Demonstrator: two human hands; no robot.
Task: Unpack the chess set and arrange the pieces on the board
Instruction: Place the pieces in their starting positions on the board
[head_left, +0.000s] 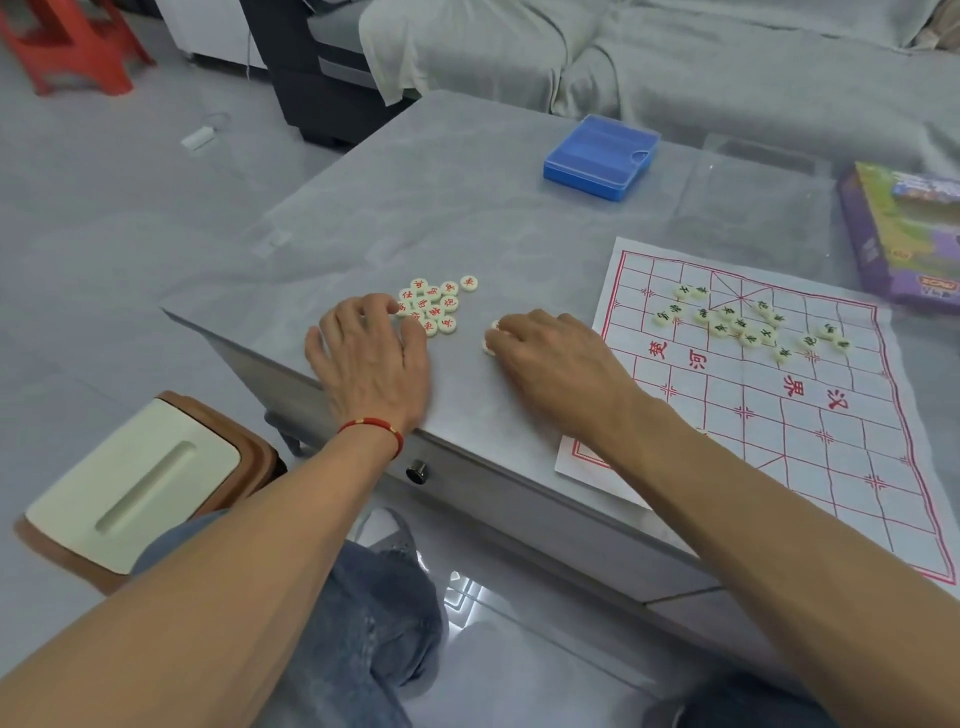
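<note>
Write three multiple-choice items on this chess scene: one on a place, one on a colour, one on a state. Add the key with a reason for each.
1. Where do the dark-lettered pieces lie?
A. on the board
B. in the blue box
C. on the floor

2. What colour are the characters on the pile by the left hand?
A. blue
B. red
C. gold

3. How does the blue box stand?
A. open, lid beside it
B. tipped on its edge
C. closed, flat on the table

Key: 1 A, they are scattered over the far half of the board. 2 B, each disc in that pile bears a red character. 3 C, its clear lid sits on it and it lies flat on the table.
</note>
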